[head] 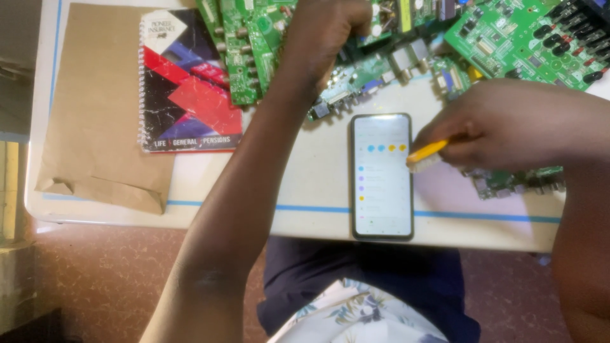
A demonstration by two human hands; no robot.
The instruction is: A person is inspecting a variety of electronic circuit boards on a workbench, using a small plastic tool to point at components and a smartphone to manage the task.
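My left hand point(324, 32) reaches forward over the table and rests closed on a green circuit board point(251, 44) at the far edge; its fingers are hidden. My right hand point(489, 124) holds a small yellow-handled tool point(426, 154), its pale tip just right of a smartphone point(381, 176) that lies flat with its screen lit. Under the right hand lies another green circuit board point(518, 181).
A spiral notebook point(187, 82) and a brown paper envelope point(95, 108) lie at the left. More green circuit boards point(527, 38) crowd the far right. The white table point(305, 197) has a blue line along its front edge. Brown floor shows below.
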